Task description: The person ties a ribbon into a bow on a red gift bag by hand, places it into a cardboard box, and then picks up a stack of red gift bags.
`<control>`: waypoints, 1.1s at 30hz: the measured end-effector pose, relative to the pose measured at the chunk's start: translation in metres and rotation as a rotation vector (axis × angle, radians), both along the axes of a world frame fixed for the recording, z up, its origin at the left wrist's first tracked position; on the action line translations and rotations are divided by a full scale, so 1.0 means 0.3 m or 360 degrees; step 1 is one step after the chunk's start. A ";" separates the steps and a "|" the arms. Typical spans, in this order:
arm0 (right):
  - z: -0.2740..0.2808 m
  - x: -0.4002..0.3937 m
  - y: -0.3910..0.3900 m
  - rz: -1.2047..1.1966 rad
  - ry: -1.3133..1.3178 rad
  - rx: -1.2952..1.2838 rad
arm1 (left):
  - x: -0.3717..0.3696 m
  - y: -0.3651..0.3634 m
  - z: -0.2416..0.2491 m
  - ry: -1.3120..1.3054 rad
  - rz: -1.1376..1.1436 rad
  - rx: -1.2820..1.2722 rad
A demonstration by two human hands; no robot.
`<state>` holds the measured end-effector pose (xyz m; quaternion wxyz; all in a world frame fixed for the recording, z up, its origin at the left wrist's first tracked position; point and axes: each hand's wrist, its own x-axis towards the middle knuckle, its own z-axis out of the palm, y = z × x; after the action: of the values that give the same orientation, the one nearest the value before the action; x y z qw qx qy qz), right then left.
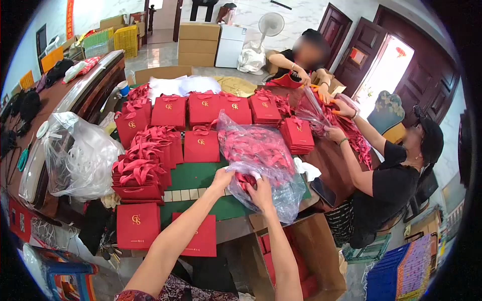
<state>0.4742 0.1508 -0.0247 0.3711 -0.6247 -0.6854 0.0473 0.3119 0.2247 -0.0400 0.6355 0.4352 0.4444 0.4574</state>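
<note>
A clear plastic bag stuffed with red ribbon handles lies on the green table in front of me. My left hand grips the bag's near left edge. My right hand is closed on the bag's lower part, a white bandage on one finger. Stacks of flat red gift bags with gold logos cover the table to the left and behind the plastic bag. Two flat red bags lie by my left forearm.
A person in black at the right handles another plastic bag of ribbons; a second person sits at the far end. A big clear bag rests at the left. An open cardboard box stands below the table edge.
</note>
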 end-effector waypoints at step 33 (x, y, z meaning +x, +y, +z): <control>0.034 -0.044 -0.261 -0.0229 0.0019 0.0091 | -0.402 -0.793 0.202 0.1591 -0.0347 0.1248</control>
<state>0.4610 0.0724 -0.0144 0.3953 -0.6612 -0.6376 0.0048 0.1912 -0.0132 0.0204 0.1883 0.8384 0.4400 0.2608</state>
